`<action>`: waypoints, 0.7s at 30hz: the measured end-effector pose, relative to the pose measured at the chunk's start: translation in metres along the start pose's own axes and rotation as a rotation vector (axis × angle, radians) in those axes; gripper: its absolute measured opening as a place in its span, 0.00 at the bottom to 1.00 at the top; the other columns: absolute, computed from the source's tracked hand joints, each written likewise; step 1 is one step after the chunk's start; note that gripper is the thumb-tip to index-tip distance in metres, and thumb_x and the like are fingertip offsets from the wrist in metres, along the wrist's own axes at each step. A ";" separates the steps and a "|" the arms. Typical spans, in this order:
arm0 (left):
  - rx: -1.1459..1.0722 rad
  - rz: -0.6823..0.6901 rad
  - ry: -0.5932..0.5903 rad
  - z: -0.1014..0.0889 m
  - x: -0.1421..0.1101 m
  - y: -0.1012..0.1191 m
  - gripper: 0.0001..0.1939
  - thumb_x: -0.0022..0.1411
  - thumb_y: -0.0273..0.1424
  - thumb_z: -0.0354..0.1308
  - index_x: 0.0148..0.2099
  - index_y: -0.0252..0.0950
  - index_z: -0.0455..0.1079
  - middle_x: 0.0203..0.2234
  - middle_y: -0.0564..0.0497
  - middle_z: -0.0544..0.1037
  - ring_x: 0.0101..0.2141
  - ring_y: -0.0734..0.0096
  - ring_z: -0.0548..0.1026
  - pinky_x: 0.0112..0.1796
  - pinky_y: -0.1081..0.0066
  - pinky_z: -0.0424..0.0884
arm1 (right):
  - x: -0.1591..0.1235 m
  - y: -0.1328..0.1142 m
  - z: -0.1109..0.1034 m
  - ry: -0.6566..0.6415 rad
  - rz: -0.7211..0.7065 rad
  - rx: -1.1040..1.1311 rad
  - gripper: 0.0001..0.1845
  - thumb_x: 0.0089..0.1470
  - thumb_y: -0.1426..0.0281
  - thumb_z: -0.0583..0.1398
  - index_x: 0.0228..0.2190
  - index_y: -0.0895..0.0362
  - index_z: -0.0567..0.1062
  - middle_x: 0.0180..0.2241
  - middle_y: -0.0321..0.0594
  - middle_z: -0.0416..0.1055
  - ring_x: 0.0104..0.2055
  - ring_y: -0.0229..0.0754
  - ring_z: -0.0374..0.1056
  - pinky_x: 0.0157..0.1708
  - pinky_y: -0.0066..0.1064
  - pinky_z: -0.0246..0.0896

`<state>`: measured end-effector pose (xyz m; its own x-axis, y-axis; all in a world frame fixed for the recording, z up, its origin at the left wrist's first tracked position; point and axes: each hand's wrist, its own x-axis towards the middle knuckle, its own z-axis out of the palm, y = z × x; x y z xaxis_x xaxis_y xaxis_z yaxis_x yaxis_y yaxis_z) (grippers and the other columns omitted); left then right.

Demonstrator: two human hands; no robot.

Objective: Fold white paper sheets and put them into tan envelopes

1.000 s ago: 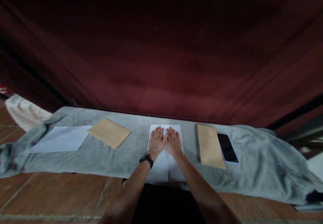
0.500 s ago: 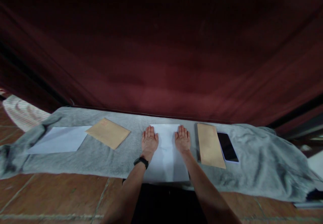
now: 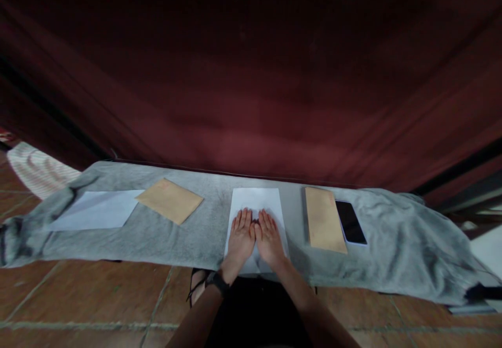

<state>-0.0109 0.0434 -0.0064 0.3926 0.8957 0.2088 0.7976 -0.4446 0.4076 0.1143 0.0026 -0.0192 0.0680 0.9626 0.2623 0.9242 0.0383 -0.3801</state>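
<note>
A white sheet of paper (image 3: 257,197) lies on the grey cloth straight in front of me. Both hands rest palm down on its middle, side by side with the thumbs meeting. My left hand (image 3: 241,236) is flat with fingers stretched out, a dark band on its wrist. My right hand (image 3: 270,239) lies flat in the same way, fingers pointing away from me. The part of the sheet beneath the palms is hidden.
The grey cloth (image 3: 212,243) covers a long narrow surface against a dark red panel (image 3: 251,128). To the left lie a brown envelope (image 3: 170,201) and white paper (image 3: 96,210). On the right are brown envelopes (image 3: 324,220) beside a phone (image 3: 352,223). Tiled floor (image 3: 117,290) shows below.
My hands have come inward from the sheet's two sides and drawn closer to me, from its far corners to its middle. The far end of the sheet now shows uncovered.
</note>
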 end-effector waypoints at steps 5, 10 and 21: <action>0.139 0.045 -0.002 -0.013 -0.043 -0.019 0.28 0.71 0.38 0.42 0.70 0.35 0.56 0.66 0.44 0.61 0.67 0.57 0.56 0.66 0.52 0.50 | -0.033 0.013 -0.008 0.034 -0.059 -0.110 0.29 0.69 0.63 0.47 0.66 0.62 0.58 0.67 0.49 0.54 0.69 0.49 0.51 0.68 0.47 0.43; 0.250 0.044 0.067 -0.030 -0.063 -0.039 0.29 0.73 0.39 0.40 0.69 0.30 0.58 0.65 0.39 0.63 0.65 0.54 0.61 0.63 0.50 0.56 | -0.046 0.034 -0.022 0.053 -0.021 -0.212 0.30 0.69 0.62 0.47 0.66 0.62 0.58 0.67 0.49 0.54 0.68 0.51 0.54 0.67 0.47 0.44; 0.191 0.414 -0.113 -0.066 -0.110 -0.070 0.25 0.70 0.32 0.49 0.68 0.42 0.59 0.64 0.48 0.66 0.63 0.61 0.64 0.63 0.52 0.57 | -0.081 0.060 -0.043 0.025 0.019 -0.083 0.28 0.68 0.63 0.47 0.64 0.61 0.62 0.65 0.49 0.59 0.67 0.50 0.55 0.67 0.48 0.48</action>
<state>-0.1400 -0.0246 0.0014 0.7341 0.6434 0.2171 0.6296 -0.7647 0.1372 0.1805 -0.0845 -0.0256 0.0945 0.9559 0.2781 0.9505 -0.0037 -0.3106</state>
